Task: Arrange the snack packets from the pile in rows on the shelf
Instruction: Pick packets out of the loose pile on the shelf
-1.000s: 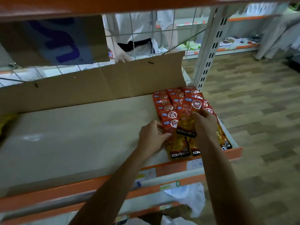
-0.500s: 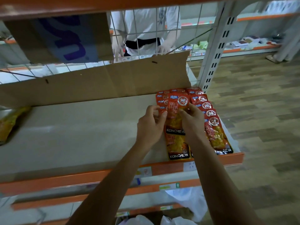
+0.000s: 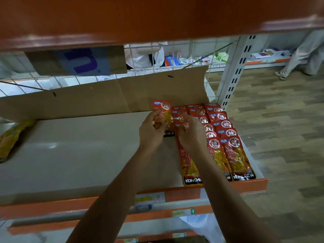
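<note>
Red and yellow snack packets [image 3: 220,130] lie in overlapping rows on the right part of the cardboard-lined shelf [image 3: 78,155]. My left hand [image 3: 151,130] grips one more red packet [image 3: 162,111] at the far end of the shelf, just left of the rows, against the cardboard back flap. My right hand [image 3: 190,132] lies with bent fingers on the leftmost row [image 3: 189,165]; whether it pinches a packet is unclear. A pile of yellow packets [image 3: 10,137] sits at the shelf's far left edge.
The upper orange shelf [image 3: 140,18] hangs low over the view. A wire grid back [image 3: 175,55] and a white upright post [image 3: 233,72] bound the shelf. Orange lower shelf edges [image 3: 52,207] run below. A person's legs [image 3: 301,55] stand on the wooden floor at the right.
The packet that both hands held over the middle row has moved left and farther back. Now only my left hand holds it, and my right hand has dropped onto the leftmost row.
</note>
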A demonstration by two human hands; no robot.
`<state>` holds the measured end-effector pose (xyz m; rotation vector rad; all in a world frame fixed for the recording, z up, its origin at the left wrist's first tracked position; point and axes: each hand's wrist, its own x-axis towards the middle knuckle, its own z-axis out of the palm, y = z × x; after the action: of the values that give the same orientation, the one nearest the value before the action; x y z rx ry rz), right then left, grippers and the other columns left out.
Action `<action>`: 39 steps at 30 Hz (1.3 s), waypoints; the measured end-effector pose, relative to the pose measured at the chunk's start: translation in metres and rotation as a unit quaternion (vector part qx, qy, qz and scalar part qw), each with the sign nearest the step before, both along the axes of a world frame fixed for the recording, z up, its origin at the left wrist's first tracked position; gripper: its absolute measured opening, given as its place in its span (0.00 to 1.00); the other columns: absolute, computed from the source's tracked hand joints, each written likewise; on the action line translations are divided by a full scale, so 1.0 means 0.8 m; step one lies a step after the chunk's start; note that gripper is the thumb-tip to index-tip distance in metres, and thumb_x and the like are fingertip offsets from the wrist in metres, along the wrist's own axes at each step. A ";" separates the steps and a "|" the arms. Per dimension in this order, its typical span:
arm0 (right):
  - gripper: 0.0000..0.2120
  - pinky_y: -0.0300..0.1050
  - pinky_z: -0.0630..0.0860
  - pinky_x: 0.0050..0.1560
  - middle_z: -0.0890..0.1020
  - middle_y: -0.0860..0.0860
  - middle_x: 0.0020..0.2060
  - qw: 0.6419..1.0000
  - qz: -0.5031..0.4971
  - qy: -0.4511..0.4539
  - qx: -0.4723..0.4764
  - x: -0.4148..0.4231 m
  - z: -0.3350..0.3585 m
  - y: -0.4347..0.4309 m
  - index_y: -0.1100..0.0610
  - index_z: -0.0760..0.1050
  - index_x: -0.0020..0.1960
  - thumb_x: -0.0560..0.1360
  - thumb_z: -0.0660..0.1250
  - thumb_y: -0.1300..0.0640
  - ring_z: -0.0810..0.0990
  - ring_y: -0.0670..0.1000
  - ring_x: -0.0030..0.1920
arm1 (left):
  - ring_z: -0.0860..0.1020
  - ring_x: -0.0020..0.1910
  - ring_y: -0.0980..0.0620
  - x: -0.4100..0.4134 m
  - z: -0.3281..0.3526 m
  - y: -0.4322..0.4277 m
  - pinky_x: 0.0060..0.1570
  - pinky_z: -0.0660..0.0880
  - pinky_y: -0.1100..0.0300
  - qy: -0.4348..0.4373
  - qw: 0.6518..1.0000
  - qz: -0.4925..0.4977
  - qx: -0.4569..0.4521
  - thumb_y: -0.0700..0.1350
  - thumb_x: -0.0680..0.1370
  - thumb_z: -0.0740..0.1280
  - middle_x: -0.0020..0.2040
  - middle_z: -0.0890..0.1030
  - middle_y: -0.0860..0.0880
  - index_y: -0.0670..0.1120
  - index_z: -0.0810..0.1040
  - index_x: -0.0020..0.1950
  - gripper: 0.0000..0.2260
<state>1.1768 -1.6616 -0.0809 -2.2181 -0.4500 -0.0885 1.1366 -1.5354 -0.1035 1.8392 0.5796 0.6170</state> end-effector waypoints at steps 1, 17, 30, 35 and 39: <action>0.17 0.41 0.64 0.50 0.78 0.56 0.58 0.999 0.005 -0.012 -0.031 0.000 -0.003 0.001 0.61 0.73 0.64 0.75 0.63 0.64 0.73 0.56 0.60 | 0.77 0.56 0.58 0.002 -0.001 0.007 0.57 0.75 0.63 0.013 1.000 0.008 -0.003 0.45 0.74 0.72 0.61 0.78 0.55 0.55 0.74 0.66 0.22; 0.22 0.45 0.56 0.74 0.69 0.54 0.71 0.984 0.048 -0.034 -0.170 0.002 -0.024 0.009 0.59 0.65 0.72 0.78 0.60 0.58 0.62 0.52 0.73 | 0.73 0.61 0.44 0.046 -0.011 0.031 0.62 0.67 0.52 0.230 0.918 -0.126 0.296 0.54 0.80 0.62 0.62 0.78 0.46 0.51 0.77 0.64 0.15; 0.19 0.47 0.58 0.72 0.72 0.54 0.67 0.986 0.063 -0.047 -0.146 -0.011 -0.010 0.015 0.59 0.69 0.68 0.78 0.60 0.56 0.65 0.53 0.70 | 0.70 0.65 0.46 0.023 -0.028 0.032 0.59 0.67 0.56 0.248 0.902 -0.059 0.349 0.52 0.81 0.56 0.65 0.75 0.46 0.51 0.71 0.67 0.16; 0.21 0.47 0.57 0.72 0.72 0.55 0.68 0.982 0.109 -0.056 -0.141 -0.037 -0.005 0.037 0.60 0.69 0.68 0.76 0.61 0.58 0.65 0.54 0.71 | 0.68 0.67 0.47 -0.025 -0.029 0.038 0.65 0.64 0.57 0.221 0.910 -0.040 0.350 0.48 0.79 0.63 0.68 0.73 0.47 0.50 0.72 0.69 0.18; 0.22 0.47 0.58 0.72 0.71 0.55 0.69 0.978 0.144 -0.055 -0.139 -0.067 -0.007 0.066 0.60 0.67 0.70 0.77 0.62 0.59 0.64 0.55 0.71 | 0.66 0.69 0.49 -0.067 -0.025 0.061 0.67 0.63 0.60 0.218 0.911 -0.008 0.350 0.49 0.79 0.63 0.70 0.70 0.48 0.50 0.71 0.69 0.18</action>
<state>1.1233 -1.6089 -0.0867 -2.4007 -0.8875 0.0079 1.0829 -1.4868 -0.1236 2.6975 0.6838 0.4231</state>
